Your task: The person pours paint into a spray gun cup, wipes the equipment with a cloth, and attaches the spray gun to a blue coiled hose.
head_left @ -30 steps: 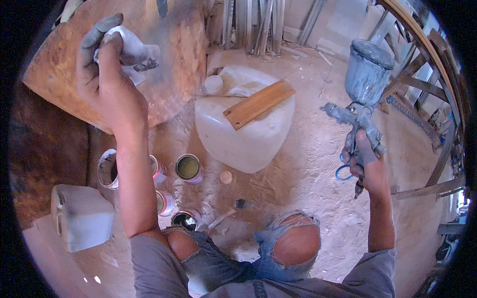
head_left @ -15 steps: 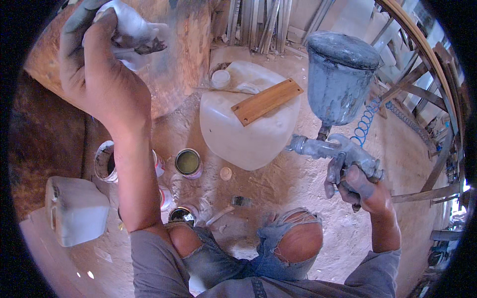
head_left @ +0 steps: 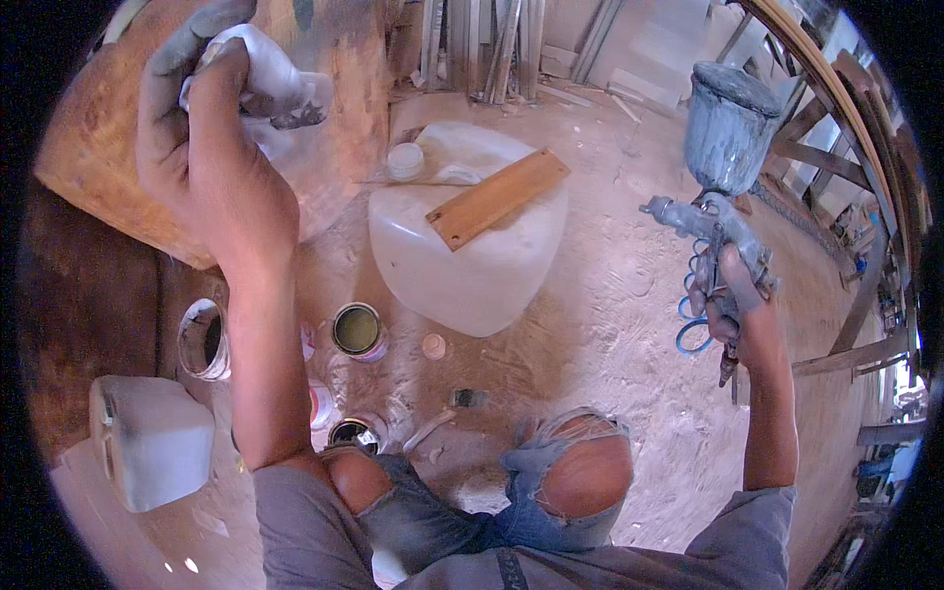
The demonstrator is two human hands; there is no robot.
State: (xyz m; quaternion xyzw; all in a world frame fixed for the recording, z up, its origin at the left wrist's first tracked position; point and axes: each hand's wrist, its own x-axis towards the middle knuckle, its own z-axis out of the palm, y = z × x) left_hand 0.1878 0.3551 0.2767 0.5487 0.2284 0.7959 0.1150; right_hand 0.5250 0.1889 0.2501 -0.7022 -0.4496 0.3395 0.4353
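My left hand [head_left: 231,167], raised at the upper left, is closed round a wadded white cloth [head_left: 265,64] with dark smudges. Behind that hand stands a large brown wooden panel [head_left: 359,108]; whether the cloth touches it I cannot tell. At the right, my right hand [head_left: 755,310] grips the handle of a paint spray gun [head_left: 730,138]. Its grey, paint-coated cup sits upright on top, and its nozzle points left. A coiled blue air hose [head_left: 691,337] shows beside the handle. The fingers of the right hand are wrapped about the trigger area.
Ahead lies a big whitish plastic container [head_left: 462,285] with a small drilled wooden board [head_left: 497,200] on it. Open paint cans [head_left: 359,331] stand near my knees, a white jug [head_left: 157,447] at left. Metal profiles [head_left: 482,54] lean at the back. A timber frame [head_left: 855,354] edges the right.
The spray gun has moved away, farther to the right, and my right arm is straighter. My left hand still holds the cloth, shifted slightly. The view has turned a little.
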